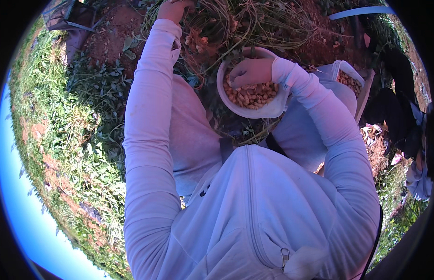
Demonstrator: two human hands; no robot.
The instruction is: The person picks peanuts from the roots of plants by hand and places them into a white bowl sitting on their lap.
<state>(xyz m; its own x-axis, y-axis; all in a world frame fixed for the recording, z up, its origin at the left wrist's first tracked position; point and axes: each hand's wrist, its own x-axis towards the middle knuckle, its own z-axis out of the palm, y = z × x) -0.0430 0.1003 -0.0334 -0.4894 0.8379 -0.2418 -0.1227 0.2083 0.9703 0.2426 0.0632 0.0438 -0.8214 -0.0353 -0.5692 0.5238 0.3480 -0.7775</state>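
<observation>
Peanut pods (pixel 250 98) fill much of a white plastic bucket (pixel 222 75) standing between the knees. My right hand (pixel 252 72) reaches over its rim, fingers curled down at the pods; whether a pod is between them cannot be told. At the top edge, my left hand (pixel 171 11) is at the left side of a heap of pulled peanut plants (pixel 269 21), its fingers partly cut off by the frame. Roots with pods (pixel 202 43) hang from the heap between the two hands.
A second white container (pixel 337 68) with peanuts stands beyond the right knee. Reddish soil (pixel 112 31) and leafy plants (pixel 94 84) lie at the left. A dark mesh crate or basket (pixel 68 15) is at the upper left. Dark clothing, apparently another person's (pixel 395 105), shows at the right.
</observation>
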